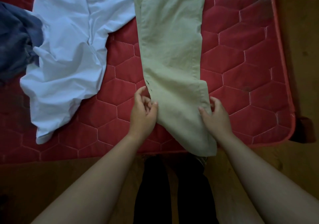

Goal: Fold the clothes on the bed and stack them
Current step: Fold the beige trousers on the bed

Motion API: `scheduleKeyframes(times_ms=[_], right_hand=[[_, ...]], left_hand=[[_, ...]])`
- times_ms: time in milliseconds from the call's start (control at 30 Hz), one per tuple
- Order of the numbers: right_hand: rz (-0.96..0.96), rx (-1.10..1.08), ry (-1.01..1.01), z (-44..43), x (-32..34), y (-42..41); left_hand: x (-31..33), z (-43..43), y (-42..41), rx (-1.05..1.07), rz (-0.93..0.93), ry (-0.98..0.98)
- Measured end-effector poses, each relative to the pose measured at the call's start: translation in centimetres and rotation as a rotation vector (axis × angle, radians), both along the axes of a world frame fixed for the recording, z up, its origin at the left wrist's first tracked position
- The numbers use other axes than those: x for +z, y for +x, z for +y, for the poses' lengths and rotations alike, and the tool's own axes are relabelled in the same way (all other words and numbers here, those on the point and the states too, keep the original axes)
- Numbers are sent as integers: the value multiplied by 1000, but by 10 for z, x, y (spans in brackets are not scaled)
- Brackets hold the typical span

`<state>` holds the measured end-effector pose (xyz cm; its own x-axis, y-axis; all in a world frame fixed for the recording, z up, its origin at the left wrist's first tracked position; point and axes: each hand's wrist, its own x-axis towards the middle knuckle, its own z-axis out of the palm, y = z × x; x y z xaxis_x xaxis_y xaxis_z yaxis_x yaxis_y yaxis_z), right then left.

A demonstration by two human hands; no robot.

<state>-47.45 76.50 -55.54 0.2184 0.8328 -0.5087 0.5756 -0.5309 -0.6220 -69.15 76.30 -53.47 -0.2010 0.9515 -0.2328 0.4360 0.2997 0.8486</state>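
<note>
We see the beige trousers [170,51] lying lengthwise on the red mattress [241,68], with their near end hanging over its near edge. Our left hand [143,113] pinches their left edge and our right hand [215,117] pinches their right edge. A white shirt [69,51] lies at the left.

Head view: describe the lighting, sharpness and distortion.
Head view: dim and soft overall; the white shirt and beige trousers catch the most light, the floor and dark legs below sink into shadow; the red mattress edge bows at right from the wide lens; no glare.
</note>
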Motion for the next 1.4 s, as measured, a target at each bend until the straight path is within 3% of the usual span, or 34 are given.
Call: scheduleKeyframes(times_ms=[167, 300, 400, 567, 767, 867, 967, 1100, 1133, 1300, 1400], right_hand=[[-12, -42, -21, -18, 5, -1], [-72, -28, 47, -27, -1, 7], [-63, -22, 107, -24, -6, 8], [-90, -64, 170, -26, 3, 6], [48, -154, 213, -38, 54, 4], [80, -136, 255, -35, 82, 3], [-10, -67, 271, -27, 91, -3], [-199, 233, -109, -24, 66, -13], [-217, 265, -112, -20, 59, -15], [-207, 359, 216, 34, 26, -33], [-264, 383, 220, 62, 3, -42]], left_hand=[[-3, -27, -1, -40, -31, -260], [-19, -23, 4, 74, 103, -289], [-27, -17, 9, 102, -17, -379], [-11, -23, 11, 156, -39, -178], [48, -33, 7, 8, -107, 0], [69, -27, 0, -20, -23, 8], [72, -25, -10, -34, 185, -62], [45, -42, -21, -177, 391, -460], [38, -43, -22, -193, 396, -493], [5, 0, -18, -233, 407, -282], [-8, 36, -10, -214, 408, -271]])
